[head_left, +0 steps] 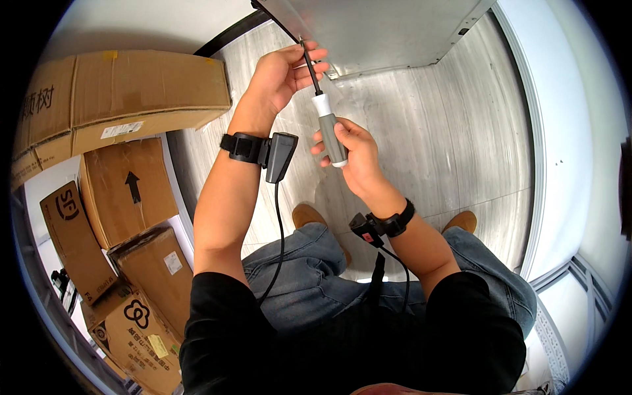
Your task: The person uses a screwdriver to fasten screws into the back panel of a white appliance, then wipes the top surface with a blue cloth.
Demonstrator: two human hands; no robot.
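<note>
My right hand (355, 148) is wrapped round the handle of a screwdriver (331, 135), which is grey with white ends and has a dark shaft. The shaft points up and slightly left, away from me. Close to its tip, my left hand (283, 76) pinches the shaft, thumb on one side and fingers curled behind. Whether a screw sits at the tip is too small to tell. The tip reaches the lower left edge of a grey metal cabinet or panel (388, 33) at the top of the view.
Cardboard boxes (151, 92) are stacked along the left side. Pale wood-look floor (421, 138) lies under my hands, and a white wall or door panel (559, 131) runs down the right. Each wrist wears a black strapped device (282, 157) with a cable. My shoes are below.
</note>
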